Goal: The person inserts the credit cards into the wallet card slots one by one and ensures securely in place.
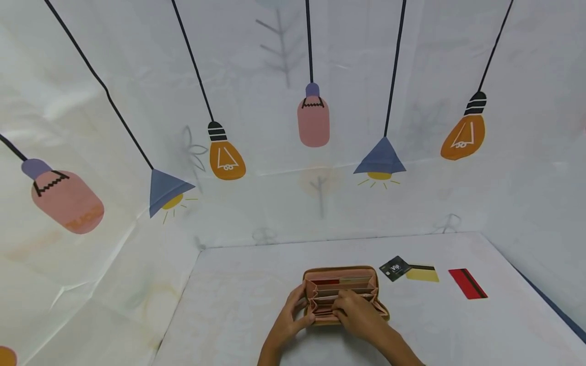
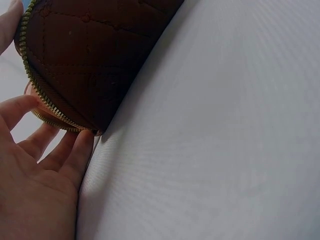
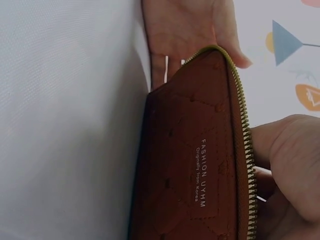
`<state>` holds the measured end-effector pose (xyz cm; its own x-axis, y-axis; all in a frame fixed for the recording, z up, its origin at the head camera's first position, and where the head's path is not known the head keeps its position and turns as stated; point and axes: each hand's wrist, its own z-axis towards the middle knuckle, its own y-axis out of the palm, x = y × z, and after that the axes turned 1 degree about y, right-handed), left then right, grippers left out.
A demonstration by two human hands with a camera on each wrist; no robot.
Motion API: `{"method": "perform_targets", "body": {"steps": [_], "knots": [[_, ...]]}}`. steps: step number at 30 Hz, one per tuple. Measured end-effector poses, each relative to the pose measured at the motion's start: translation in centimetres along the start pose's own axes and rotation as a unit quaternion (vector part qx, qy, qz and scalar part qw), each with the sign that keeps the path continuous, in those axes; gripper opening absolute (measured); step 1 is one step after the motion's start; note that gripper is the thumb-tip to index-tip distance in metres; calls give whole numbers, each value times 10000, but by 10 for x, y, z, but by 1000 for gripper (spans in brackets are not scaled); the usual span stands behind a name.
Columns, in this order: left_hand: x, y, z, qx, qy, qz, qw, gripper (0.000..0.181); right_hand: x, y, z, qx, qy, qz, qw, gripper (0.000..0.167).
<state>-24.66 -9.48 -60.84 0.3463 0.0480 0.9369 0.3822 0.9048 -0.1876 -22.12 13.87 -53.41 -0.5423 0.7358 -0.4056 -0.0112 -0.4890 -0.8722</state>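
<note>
A brown zip-around wallet (image 1: 361,272) stands unzipped on the white surface, its pink compartments facing up and a red edge showing in a rear slot. My left hand (image 1: 287,319) grips its left end, thumb at the near corner. In the left wrist view, fingertips of the left hand (image 2: 42,185) touch the zip edge of the wallet (image 2: 100,60). My right hand (image 1: 360,314) reaches into the middle compartments with bent fingers. The right wrist view shows the right hand (image 3: 292,172) over the zipped rim of the wallet (image 3: 185,150); its fingertips are hidden inside.
Right of the wallet lie a black card (image 1: 395,268) marked "Vip", touching a gold card (image 1: 422,274), and a red card (image 1: 468,283) farther right. A white sheet (image 1: 274,203) printed with hanging lamps rises behind and at the left.
</note>
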Motion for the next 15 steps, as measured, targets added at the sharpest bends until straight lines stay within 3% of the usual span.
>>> {"method": "perform_targets", "body": {"steps": [9,15], "knots": [[-1,0,0,-24,-22,-99,9999,80,5,-1,-2,-87,-25,173,9998,6],[-5,-1,0,-79,172,-34,9998,82,10,-4,-8,244,-143,658,9974,7]]}}
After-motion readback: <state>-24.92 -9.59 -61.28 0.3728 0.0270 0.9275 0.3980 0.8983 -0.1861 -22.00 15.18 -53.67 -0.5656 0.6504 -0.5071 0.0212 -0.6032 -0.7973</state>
